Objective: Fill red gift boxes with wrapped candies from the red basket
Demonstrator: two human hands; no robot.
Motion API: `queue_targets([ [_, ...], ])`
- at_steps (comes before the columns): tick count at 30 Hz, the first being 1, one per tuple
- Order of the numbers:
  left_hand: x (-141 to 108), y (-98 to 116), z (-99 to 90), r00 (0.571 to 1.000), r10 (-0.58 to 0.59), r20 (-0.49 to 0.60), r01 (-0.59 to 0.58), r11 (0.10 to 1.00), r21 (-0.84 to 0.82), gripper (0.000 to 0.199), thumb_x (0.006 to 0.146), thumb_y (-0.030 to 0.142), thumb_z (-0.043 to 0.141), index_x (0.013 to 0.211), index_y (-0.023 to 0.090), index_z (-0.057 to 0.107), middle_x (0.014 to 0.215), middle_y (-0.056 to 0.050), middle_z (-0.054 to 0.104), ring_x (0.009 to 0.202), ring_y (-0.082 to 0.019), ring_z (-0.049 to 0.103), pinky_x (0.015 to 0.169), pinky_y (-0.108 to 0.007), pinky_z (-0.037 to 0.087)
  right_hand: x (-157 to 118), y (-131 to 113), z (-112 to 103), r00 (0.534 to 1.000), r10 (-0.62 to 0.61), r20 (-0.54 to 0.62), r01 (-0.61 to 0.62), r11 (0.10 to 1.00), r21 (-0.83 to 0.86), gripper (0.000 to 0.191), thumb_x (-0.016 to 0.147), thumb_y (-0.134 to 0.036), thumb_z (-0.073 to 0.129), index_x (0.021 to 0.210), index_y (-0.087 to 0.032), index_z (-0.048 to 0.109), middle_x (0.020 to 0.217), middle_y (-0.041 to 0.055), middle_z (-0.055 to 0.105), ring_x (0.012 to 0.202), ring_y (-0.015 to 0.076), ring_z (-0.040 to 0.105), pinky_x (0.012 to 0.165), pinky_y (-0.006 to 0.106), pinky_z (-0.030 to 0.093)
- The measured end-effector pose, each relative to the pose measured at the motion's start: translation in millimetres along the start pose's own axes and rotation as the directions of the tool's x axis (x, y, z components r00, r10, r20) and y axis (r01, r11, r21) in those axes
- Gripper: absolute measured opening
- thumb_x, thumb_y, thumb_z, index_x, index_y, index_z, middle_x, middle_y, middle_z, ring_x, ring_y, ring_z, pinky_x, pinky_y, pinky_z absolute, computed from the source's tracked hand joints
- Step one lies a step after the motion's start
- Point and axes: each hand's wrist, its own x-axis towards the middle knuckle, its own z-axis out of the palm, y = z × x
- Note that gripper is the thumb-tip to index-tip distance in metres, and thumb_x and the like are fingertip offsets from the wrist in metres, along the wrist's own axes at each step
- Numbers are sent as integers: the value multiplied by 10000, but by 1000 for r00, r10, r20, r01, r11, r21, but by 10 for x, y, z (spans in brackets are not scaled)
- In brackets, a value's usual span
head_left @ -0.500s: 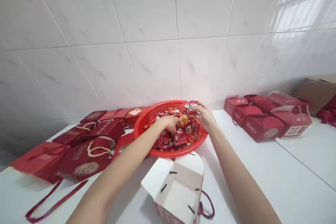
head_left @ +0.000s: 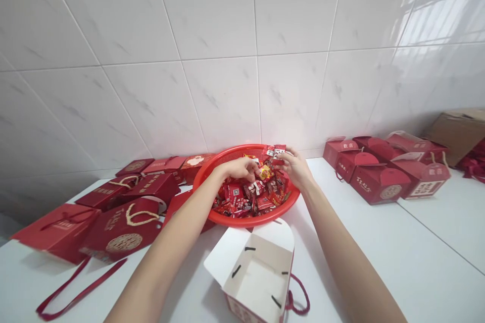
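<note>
A round red plastic basket (head_left: pixel 248 221) holds many wrapped candies (head_left: pixel 237 194), mostly red. Over its middle, my left hand (head_left: pixel 242 168) has its fingers bent together among the candies; what lies between the fingertips is too small to make out. At the basket's right rim, my right hand (head_left: pixel 294 166) is closed on red and white candy packets (head_left: pixel 279 153). In front of the basket stands an open box (head_left: pixel 259 275), white inside, with its flaps up and a dark red cord at its right side. No candy shows inside it.
Several red gift boxes (head_left: pixel 123 232) stand on the left, a dark red ribbon loop (head_left: pixel 79 298) in front of them. More red boxes (head_left: pixel 381 181) are grouped on the right, near a cardboard box (head_left: pixel 456 133). A tiled wall (head_left: pixel 220 96) rises behind the white table (head_left: pixel 428 257).
My left hand has lifted slightly and shifted a little left, uncovering more candies below it. My right hand stays at the rim with its packets.
</note>
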Motion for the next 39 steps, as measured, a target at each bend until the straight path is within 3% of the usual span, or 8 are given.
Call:
queue_targets([
  [3,10,-21,-26,990,66,-128,-82,989,-126,299,612,184,765,902,155,699,711,-1,719,713,-172,672,704,-268,505,-9,-6,10,1000,2,0,-2,1000,-7,271,627,-89,686,865,-204,625,716,-27,714,579,120,669,503,197,542],
  [7,16,-18,-60,940,101,-326,-205,930,-304,346,537,174,823,865,137,720,721,-23,730,677,-168,656,679,-288,499,-7,-9,15,1000,0,4,0,1000,-20,267,628,-96,691,859,-209,620,722,-27,713,575,119,665,502,201,540],
  [15,28,37,-88,814,85,-574,-343,868,-358,224,618,184,770,834,144,727,839,-26,732,814,-166,656,839,-329,518,-3,2,-7,1000,-7,17,8,996,-90,303,635,-150,719,903,-225,597,814,-21,711,629,118,674,548,213,561],
  [19,46,89,-50,774,36,-632,-362,844,-395,189,658,113,661,832,153,721,862,-16,717,817,-143,651,811,-291,530,-42,5,8,998,-5,55,15,983,-182,349,644,-169,713,966,-243,602,854,-34,691,665,126,677,568,232,577],
  [26,102,129,67,827,-60,-558,-261,839,-477,105,642,87,700,729,145,693,707,-22,686,689,-155,661,718,-299,559,-119,-6,54,973,92,214,-3,924,-383,314,626,-137,722,931,-207,691,761,-24,619,679,177,662,566,338,626],
  [33,109,167,114,867,-108,-486,-197,822,-534,121,655,75,732,707,154,658,637,-2,659,640,-140,655,725,-297,573,-161,-50,64,951,130,280,11,892,-452,322,642,-155,783,954,-208,727,801,-4,675,712,181,676,562,316,625],
  [39,68,226,134,893,-102,-438,-172,822,-542,126,698,51,690,773,148,663,657,-14,667,642,-140,664,699,-285,583,-146,-13,64,958,97,269,31,900,-434,357,576,-136,844,907,-198,725,742,3,693,654,187,676,454,270,572],
])
